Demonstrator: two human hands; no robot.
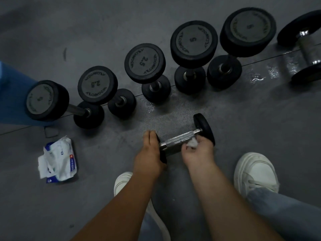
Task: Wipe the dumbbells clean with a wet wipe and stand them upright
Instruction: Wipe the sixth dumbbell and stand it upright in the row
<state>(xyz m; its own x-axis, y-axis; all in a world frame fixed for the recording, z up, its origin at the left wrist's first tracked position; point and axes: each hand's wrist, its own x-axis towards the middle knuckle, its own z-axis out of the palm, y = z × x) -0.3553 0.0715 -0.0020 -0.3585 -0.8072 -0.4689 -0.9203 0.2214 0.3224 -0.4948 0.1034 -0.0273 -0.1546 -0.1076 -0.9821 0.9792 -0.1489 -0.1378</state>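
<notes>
A small black dumbbell (180,139) with a knurled chrome handle lies on its side on the grey floor in front of me. My left hand (150,153) grips its near weight head. My right hand (198,151) pinches a crumpled white wet wipe (192,143) against the handle close to the far head. Behind it, several black dumbbells stand upright in a diagonal row, among them a 2.5 one (145,63) and a 5 one (193,41). One larger dumbbell (305,47) lies on its side at the far right.
An open wet wipe pack (59,160) with wipes spilling out lies on the floor to the left. My white shoes (255,173) flank my arms. A blue object (12,98) stands at the left edge. Wet patches shine on the floor (258,79) near the right.
</notes>
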